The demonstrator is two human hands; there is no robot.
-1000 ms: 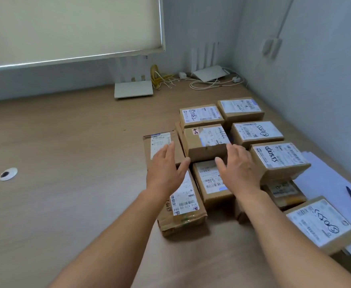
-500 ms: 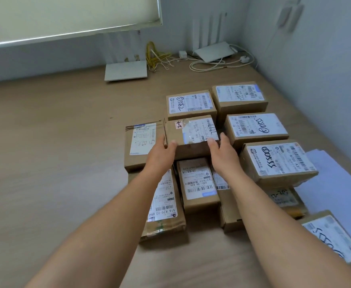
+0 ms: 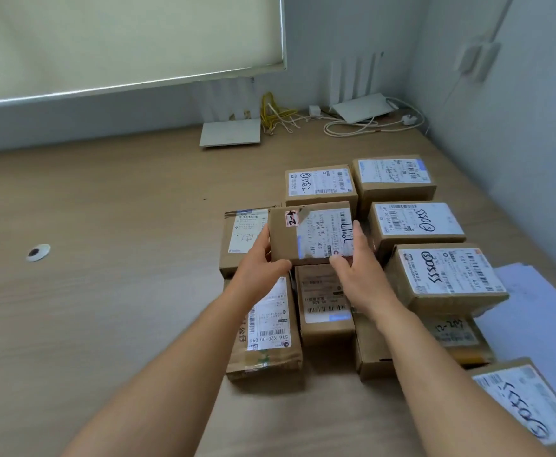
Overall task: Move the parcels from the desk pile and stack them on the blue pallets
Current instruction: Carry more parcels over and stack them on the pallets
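Observation:
Several brown cardboard parcels with white shipping labels lie in a cluster on the wooden desk. The middle parcel, marked "2-4" on a red-edged sticker, is held between both hands. My left hand grips its left side with the thumb on the front edge. My right hand clasps its right side, fingers along the edge. Other parcels sit around it: one behind, one to the left, one to the right. No blue pallet is in view.
Two white routers with cables stand at the desk's back edge by the wall. White paper sheets lie at the right. A round cable hole sits in the desk at left. The wall closes in on the right.
Both hands moved forward from hovering over the near parcels and closed on the sides of the "2-4" parcel, which now sits slightly raised and nearer to me.

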